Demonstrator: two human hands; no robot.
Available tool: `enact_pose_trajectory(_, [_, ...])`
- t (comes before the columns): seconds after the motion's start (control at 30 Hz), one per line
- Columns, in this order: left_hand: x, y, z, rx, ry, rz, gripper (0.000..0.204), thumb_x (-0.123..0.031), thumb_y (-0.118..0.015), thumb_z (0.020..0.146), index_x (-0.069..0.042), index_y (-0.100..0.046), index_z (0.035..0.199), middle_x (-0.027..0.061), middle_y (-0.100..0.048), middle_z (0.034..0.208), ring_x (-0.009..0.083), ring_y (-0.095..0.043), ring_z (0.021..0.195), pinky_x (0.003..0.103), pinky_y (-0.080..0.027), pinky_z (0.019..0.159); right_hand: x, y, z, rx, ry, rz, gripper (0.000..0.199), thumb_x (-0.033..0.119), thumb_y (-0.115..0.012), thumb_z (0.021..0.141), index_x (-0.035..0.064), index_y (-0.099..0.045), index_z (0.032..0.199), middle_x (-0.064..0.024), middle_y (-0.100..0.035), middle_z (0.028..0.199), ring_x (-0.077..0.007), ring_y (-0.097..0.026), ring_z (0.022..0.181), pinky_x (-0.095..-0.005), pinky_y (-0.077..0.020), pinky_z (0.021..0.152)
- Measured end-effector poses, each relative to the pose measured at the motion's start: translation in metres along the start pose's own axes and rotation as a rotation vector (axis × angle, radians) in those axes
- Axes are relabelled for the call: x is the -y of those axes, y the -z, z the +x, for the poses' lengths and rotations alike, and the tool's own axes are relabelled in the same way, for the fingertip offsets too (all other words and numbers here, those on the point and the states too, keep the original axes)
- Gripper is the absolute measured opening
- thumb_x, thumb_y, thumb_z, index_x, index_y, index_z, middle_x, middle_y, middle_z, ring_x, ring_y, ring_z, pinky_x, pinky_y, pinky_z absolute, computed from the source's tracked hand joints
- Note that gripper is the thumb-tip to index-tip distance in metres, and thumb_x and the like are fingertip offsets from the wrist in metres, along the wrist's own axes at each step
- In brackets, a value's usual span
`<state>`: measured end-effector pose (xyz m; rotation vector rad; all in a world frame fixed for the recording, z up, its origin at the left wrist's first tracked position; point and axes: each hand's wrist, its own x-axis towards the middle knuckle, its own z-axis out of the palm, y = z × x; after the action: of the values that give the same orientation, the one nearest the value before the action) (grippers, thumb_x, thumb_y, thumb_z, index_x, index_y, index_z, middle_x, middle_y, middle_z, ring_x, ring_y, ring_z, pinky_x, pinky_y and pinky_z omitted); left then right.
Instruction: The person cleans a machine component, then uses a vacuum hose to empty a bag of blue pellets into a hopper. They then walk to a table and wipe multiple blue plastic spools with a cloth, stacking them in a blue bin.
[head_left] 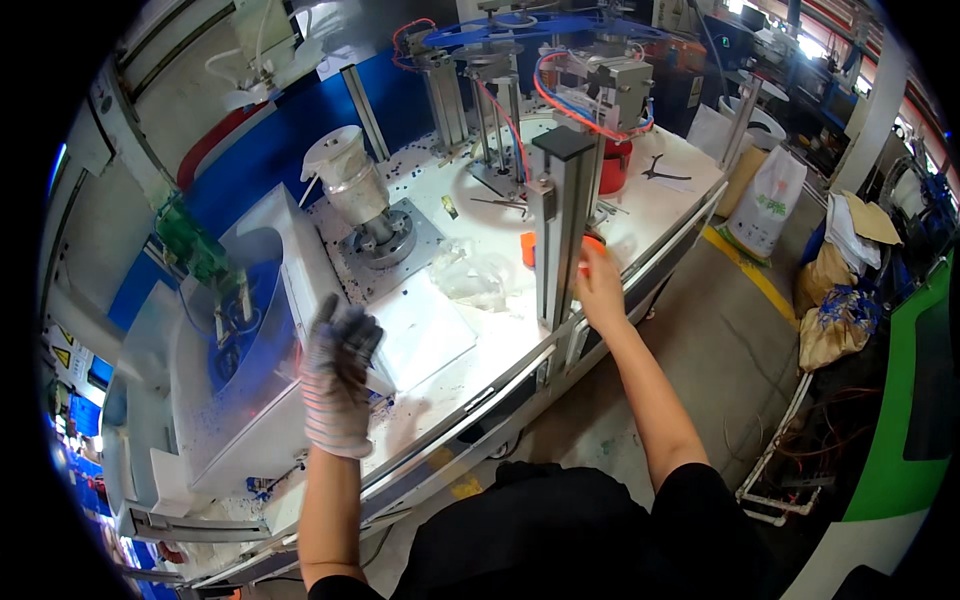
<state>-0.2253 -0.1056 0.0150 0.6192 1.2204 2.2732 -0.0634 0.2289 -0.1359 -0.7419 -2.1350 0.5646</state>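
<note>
Left hand point(342, 375), in a striped glove with dark fingertips, is hovering above the white table point(440, 382) by its front edge, left of the sheet; its fingers are curling loosely, thumb standing apart. Right hand point(600, 288), bare, is reaching over the front edge, just right of the metal post point(562, 230). Its fingertips are meeting an orange piece point(595, 244) behind the post; the post is partly covering them, so cannot tell whether they are pinching it. Orange is also showing left of the post; one piece or two, cannot tell. The post is standing at the front edge, wearing a black cap. A crumpled clear bag point(472, 277) is lying left of it, and a white sheet point(425, 335) is lying nearer the left hand. A metal cylinder point(352, 185) is rising from a round base toward the table's left end. A red tub point(614, 165) is sitting behind the post; dark pliers point(662, 172) are lying open near the far right corner. Blue specks are dotting the table's far side. A white sack point(768, 205) is standing on the floor beyond the right end.
</note>
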Motion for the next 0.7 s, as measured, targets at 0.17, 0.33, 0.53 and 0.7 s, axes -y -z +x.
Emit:
enact_pose_trajectory(0.17, [0.068,-0.026,-0.035,-0.071,0.139,-0.137,0.050,-0.031,-0.063,0.088,-0.004,-0.047,0.127,0.0110,-0.062,0.103,0.0242,-0.060,0.094,0.040,-0.049,0.088,0.013,-0.005,0.019,0.200,0.040,-0.383,0.041,0.036,-0.059,0.083,0.0019,-0.062,0.104,-0.0184,-0.066,0.084,-0.0331,-0.062,0.087,-0.0417,-0.0338,0.102])
enact_pose_trajectory(0.33, [0.128,-0.051,-0.080,-0.142,0.246,-0.152,0.048,-0.030,-0.061,0.089,-0.004,-0.046,0.127,0.0133,-0.059,0.105,0.0252,-0.059,0.093,0.041,-0.049,0.087,-0.007,0.005,0.031,0.283,0.166,-0.376,0.034,0.038,-0.057,0.081,0.0054,-0.064,0.090,-0.0153,-0.064,0.064,-0.0317,-0.064,0.063,-0.0427,-0.0416,0.092])
enact_pose_trajectory(0.53, [0.160,-0.084,-0.113,-0.106,0.197,0.003,0.049,-0.030,-0.055,0.092,-0.001,-0.044,0.130,0.0136,-0.058,0.108,0.0238,-0.058,0.096,0.039,-0.046,0.090,-0.038,0.083,-0.016,0.047,-0.015,0.143,0.025,0.026,-0.055,0.088,0.0025,-0.060,0.095,-0.0151,-0.065,0.086,-0.0269,-0.062,0.084,-0.0377,-0.0467,0.077])
enact_pose_trajectory(0.7, [0.172,-0.134,-0.129,0.102,0.237,0.237,0.052,-0.035,-0.048,0.096,0.002,-0.044,0.132,0.0152,-0.058,0.119,0.0234,-0.055,0.109,0.036,-0.043,0.095,-0.050,0.158,-0.128,-0.002,-0.706,1.507,0.037,0.032,-0.047,0.097,-0.0001,-0.055,0.113,-0.0085,-0.063,0.104,-0.0188,-0.061,0.095,-0.0353,-0.0494,0.084])
